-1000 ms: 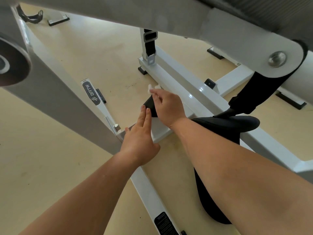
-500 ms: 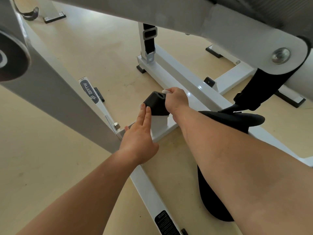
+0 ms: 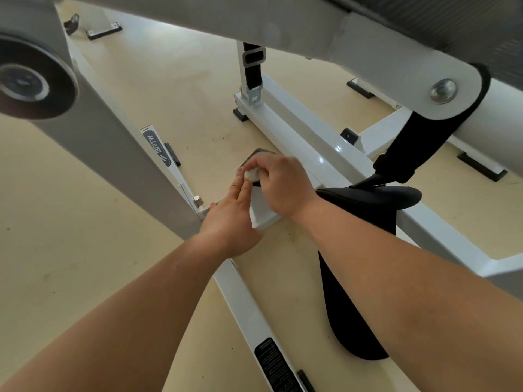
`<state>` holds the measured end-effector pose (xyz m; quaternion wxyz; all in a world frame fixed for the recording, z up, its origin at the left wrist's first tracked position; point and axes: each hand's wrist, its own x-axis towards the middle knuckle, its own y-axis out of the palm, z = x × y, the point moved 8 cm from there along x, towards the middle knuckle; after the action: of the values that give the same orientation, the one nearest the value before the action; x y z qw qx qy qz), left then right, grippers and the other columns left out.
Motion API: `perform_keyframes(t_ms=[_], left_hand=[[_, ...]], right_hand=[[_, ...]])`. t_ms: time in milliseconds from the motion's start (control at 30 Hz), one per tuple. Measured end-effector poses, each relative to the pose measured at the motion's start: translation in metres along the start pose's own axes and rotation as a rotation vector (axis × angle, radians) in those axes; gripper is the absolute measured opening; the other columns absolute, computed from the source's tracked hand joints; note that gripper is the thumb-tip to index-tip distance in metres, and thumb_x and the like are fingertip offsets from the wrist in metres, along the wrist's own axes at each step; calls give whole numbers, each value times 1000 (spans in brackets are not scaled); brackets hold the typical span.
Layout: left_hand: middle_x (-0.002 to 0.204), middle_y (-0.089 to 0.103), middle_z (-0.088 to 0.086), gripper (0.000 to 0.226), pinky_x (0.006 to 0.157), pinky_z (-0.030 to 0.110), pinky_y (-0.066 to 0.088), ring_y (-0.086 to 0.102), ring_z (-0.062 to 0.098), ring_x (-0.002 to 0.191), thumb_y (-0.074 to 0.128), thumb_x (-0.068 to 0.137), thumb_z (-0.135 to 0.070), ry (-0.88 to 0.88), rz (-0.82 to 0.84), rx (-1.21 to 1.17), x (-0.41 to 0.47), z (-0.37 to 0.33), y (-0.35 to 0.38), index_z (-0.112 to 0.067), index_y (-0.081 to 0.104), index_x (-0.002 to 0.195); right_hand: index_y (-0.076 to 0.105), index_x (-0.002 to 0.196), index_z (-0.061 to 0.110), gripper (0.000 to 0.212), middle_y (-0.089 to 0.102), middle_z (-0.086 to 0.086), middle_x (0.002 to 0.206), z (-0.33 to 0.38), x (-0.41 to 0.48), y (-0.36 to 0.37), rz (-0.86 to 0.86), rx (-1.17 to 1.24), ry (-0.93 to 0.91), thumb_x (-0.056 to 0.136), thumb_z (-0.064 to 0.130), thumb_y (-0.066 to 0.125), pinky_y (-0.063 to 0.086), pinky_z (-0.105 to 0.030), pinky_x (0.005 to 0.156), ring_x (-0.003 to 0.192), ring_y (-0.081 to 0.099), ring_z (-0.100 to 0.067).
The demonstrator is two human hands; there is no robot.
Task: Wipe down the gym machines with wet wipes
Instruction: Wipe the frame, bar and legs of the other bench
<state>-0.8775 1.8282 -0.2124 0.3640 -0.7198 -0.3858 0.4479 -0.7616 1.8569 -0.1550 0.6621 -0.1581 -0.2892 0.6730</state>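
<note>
Right hand [image 3: 283,188] pinches the wadded wipe [image 3: 250,174], fingers [image 3: 264,165] curled round it, pressed on the black bumper [image 3: 256,154]. Left hand [image 3: 229,219] lies flat on the frame [image 3: 311,142], straight-fingered, tips beside the wipe. Bumper's top sits just beyond; right hand's nearer.

The right hand [image 3: 283,185] has dragged the wipe [image 3: 250,174] leftward over the black bumper [image 3: 254,152].
</note>
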Motion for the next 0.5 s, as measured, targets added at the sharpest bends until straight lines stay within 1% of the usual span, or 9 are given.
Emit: perform_keyframes(t_ms=[67, 100, 167, 200, 233, 267, 333, 400, 500], left_hand=[[161, -30, -22, 111, 95, 39, 51, 58, 25, 122, 67, 85, -32, 20, 16, 13, -2, 1, -5, -35, -16, 158], [163, -27, -21, 108, 95, 33, 50, 53, 22, 130, 67, 87, -32, 26, 17, 7, -2, 0, -10, -34, -13, 160], [167, -16, -14, 101, 107, 28, 40, 30, 16, 149, 66, 90, -32, 7, 18, 4, 0, -2, -20, -28, -5, 162], [169, -5, -9, 95, 114, 29, 33, 24, 15, 152, 64, 91, -32, -8, 14, 10, 0, -7, -27, -25, 2, 163], [169, 10, -4, 88, 117, 31, 30, 25, 16, 151, 63, 91, -33, -11, 0, -3, -1, -14, -35, -25, 13, 162], [164, 30, -1, 78, 117, 34, 35, 35, 18, 146, 63, 90, -33, -9, -19, -50, -2, -23, -42, -28, 27, 159], [128, 66, -3, 52, 97, 38, 51, 61, 21, 117, 64, 89, -25, -29, -60, -307, -13, -39, -57, -35, 55, 139], [102, 74, -5, 36, 83, 35, 54, 67, 23, 99, 63, 91, -11, -78, -55, -664, -33, -56, -66, -32, 68, 120], [104, 76, 3, 23, 91, 42, 54, 70, 29, 105, 58, 99, -13, -141, -5, -1033, -64, -82, -78, -23, 73, 113]], right_hand=[[76, 106, 19, 37, 76, 4, 103, -3, -23, 8, 109, 9, 44, 95, 25, 42, 53, -32, 81, 91, 66, -12], [76, 107, 20, 35, 76, 5, 102, -5, -32, 7, 126, 30, 64, 96, 22, 43, 54, -34, 82, 92, 67, -13], [76, 107, 18, 31, 76, 5, 101, -6, -43, -4, 109, 103, 99, 98, 13, 46, 53, -31, 84, 93, 66, -12], [76, 107, 17, 31, 75, 6, 102, -5, -46, -13, 90, 148, 132, 99, 9, 47, 52, -27, 85, 94, 65, -10], [75, 106, 18, 31, 74, 7, 102, -4, -47, -24, 69, 199, 176, 100, 6, 47, 51, -21, 84, 95, 65, -9], [74, 105, 19, 32, 72, 9, 101, -2, -48, -34, 43, 261, 228, 100, 4, 46, 50, -16, 82, 95, 64, -6], [72, 107, 19, 32, 70, 10, 104, 6, -52, -53, -14, 395, 315, 101, 3, 45, 50, -16, 85, 99, 63, -4], [69, 115, 20, 30, 69, 9, 111, 18, -55, -75, -56, 470, 357, 103, 7, 45, 52, -20, 87, 104, 63, -5], [64, 120, 28, 28, 65, 11, 115, 32, -63, -102, -16, 499, 411, 107, 13, 44, 47, -11, 74, 101, 61, -1]])
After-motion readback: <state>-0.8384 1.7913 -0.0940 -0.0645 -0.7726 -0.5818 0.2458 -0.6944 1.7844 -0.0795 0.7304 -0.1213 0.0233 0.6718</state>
